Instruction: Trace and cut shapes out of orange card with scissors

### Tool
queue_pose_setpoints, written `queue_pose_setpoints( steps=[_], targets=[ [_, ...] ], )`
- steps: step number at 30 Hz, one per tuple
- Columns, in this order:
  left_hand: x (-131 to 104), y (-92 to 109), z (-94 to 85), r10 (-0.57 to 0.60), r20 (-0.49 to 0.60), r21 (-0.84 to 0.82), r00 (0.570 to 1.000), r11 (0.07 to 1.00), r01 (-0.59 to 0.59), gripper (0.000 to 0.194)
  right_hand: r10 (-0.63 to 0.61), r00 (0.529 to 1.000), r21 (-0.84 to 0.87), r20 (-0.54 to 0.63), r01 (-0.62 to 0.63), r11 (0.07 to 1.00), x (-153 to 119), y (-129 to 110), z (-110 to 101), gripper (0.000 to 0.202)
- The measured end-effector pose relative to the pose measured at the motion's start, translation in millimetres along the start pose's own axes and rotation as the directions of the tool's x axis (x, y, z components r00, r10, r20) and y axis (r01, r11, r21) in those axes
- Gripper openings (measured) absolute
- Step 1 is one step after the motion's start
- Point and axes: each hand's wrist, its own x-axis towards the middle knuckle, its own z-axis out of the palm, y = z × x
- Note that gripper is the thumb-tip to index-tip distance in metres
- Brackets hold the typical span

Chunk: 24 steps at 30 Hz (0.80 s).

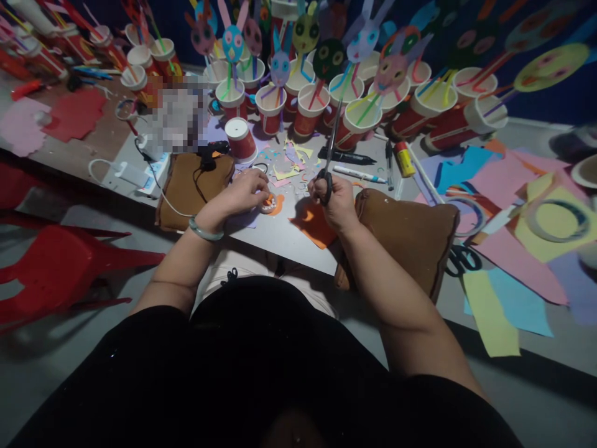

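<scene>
Using the upturned cup (240, 139) as reference: red wall, white base up, on the grey counter (280, 241). Nearest: right brown pad (405, 233), soft, seamed, well right on wearer's side of cup; spare scissors (464, 258) beyond its right edge, blades hidden. Left brown pad (186, 180) sits left, same side, cable across it. Orange sheet (317, 231), angular, partly shadowed, right of cup on wearer's side, below right hand (339, 202). Right fingers clenched round black-handled scissors (333, 149), blades up, right of cup. Left hand (247, 191) on wearer's side of cup, fingers curled at a small round piece (269, 202) over an orange cutout (280, 204); can't tell if gripping or just touching. Fingertips hide part of it. Paper scraps (286, 174) just right of cup; black marker (347, 155) further right. Behind and right: standing cups (311, 112), white-rimmed, crowded close to the scissor blades, with flat paper faces (280, 67) on thin stems; rearmost overlap, some blurred. Pixelated patch (180, 118) left of cup, contents unreadable.
</scene>
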Motion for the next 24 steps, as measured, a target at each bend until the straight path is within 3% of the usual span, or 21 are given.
queue_pose_setpoints(
  steps=[5,9,13,16,24],
  targets=[
    [-6.7,8.5,-9.6,0.032,-0.089,-0.447,0.996,0.892,-0.069,0.022,0.002,1.0,0.027,0.029,-0.003,1.0,0.3,4.7,0.1,0.053],
    [-13.9,25.0,-11.0,-0.015,-0.173,-0.682,0.985,0.723,-0.109,0.025,0.108,0.962,0.008,0.251,-0.113,0.994,-3.2,5.9,1.0,0.053],
    [-17.3,34.5,-12.6,-0.024,-0.224,-0.744,0.974,0.65,-0.155,0.026,0.173,0.841,-0.017,0.513,-0.191,0.981,-8.2,-1.2,2.2,0.057],
    [-18.0,36.6,-13.9,-0.028,-0.233,-0.74,0.972,0.653,-0.158,0.028,0.148,0.788,-0.03,0.597,-0.162,0.986,-9.6,-5.9,1.6,0.059],
    [-19.1,39.2,-13.4,-0.035,-0.252,-0.714,0.967,0.681,-0.161,0.018,0.142,0.768,-0.066,0.625,-0.129,0.989,-9.6,-5.2,0.8,0.057]
  ],
)
